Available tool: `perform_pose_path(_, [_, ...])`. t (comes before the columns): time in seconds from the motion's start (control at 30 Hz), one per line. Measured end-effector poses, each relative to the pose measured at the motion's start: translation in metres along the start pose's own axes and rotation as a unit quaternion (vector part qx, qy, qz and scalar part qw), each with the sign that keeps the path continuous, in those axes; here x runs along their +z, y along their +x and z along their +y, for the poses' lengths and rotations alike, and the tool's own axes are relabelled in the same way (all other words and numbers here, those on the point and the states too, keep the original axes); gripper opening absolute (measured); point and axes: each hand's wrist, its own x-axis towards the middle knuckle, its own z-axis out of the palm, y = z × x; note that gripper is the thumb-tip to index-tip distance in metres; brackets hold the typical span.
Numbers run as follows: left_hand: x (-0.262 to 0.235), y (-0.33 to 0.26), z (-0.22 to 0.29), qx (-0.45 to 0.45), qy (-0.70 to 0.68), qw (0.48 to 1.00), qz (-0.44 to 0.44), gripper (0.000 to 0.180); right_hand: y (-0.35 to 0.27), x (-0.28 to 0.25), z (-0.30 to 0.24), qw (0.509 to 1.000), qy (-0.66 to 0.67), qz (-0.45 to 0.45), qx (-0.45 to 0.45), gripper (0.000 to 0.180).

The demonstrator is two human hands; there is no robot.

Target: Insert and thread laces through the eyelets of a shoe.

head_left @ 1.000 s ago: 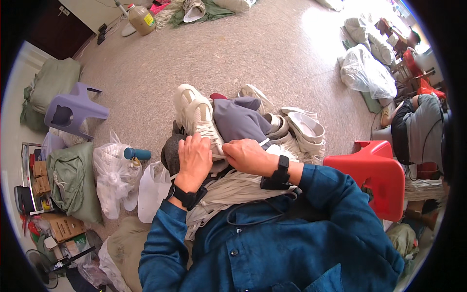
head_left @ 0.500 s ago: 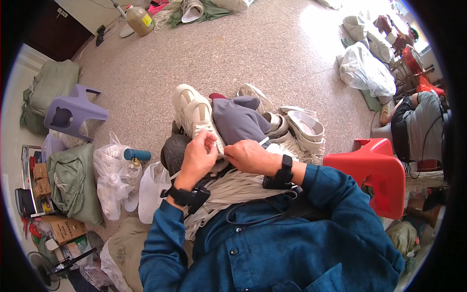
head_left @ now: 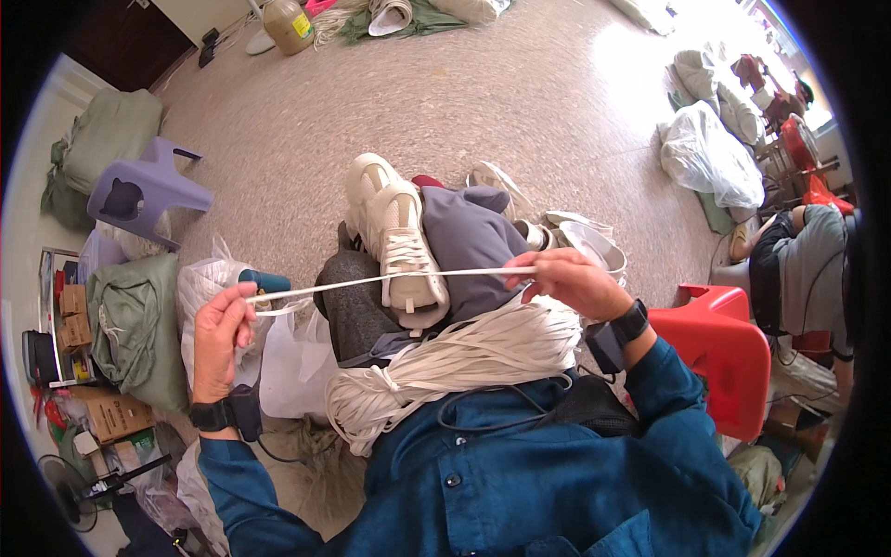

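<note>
A cream sneaker [head_left: 406, 243] rests on my lap, its toe pointing away from me and its lower eyelets laced. A white shoelace [head_left: 357, 282] runs taut across the shoe's upper. My left hand [head_left: 221, 334] pinches one end out to the left, and my right hand [head_left: 574, 278] pinches the other out to the right. Behind the laced shoe lies a second cream sneaker [head_left: 365, 176]. A thick bundle of white laces [head_left: 455, 364] lies across my lap, closer to me than the shoes.
A red plastic stool [head_left: 719, 357] stands to my right, with more cream shoes [head_left: 594, 243] beyond my right hand. On the left are a white plastic bag [head_left: 200, 283], a teal bottle [head_left: 267, 280], a green sack [head_left: 139, 330] and a purple stool [head_left: 148, 190]. Another person [head_left: 817, 255] sits far right.
My hands have moved from close together at the shoe to wide apart, drawing the lace out to both sides. The lace bundle is now more exposed, and the view has shifted slightly.
</note>
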Motion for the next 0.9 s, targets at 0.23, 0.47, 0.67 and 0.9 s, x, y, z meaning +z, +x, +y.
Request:
perform_pose_path(0.23, [-0.076, 0.001, -0.078, 0.003, 0.311, 0.948, 0.062, 0.022, -0.029, -0.073, 0.011, 0.937, 0.302, 0.084, -0.156, 0.037])
perform_pose_path(0.47, [-0.165, -0.004, -0.113, 0.112, 0.486, 0.849, 0.175, 0.022, -0.056, -0.157, -0.006, 0.907, 0.341, 0.132, -0.211, 0.029])
perform_pose_path(0.67, [-0.13, 0.002, -0.093, 0.059, 0.628, 0.731, 0.26, 0.019, -0.053, -0.181, -0.029, 0.919, 0.265, 0.219, -0.196, 0.015])
perform_pose_path(0.9, [0.031, 0.008, -0.095, 0.186, 0.284, 0.936, 0.096, 0.01, 0.032, -0.003, -0.01, 0.99, -0.096, 0.084, 0.066, 0.017])
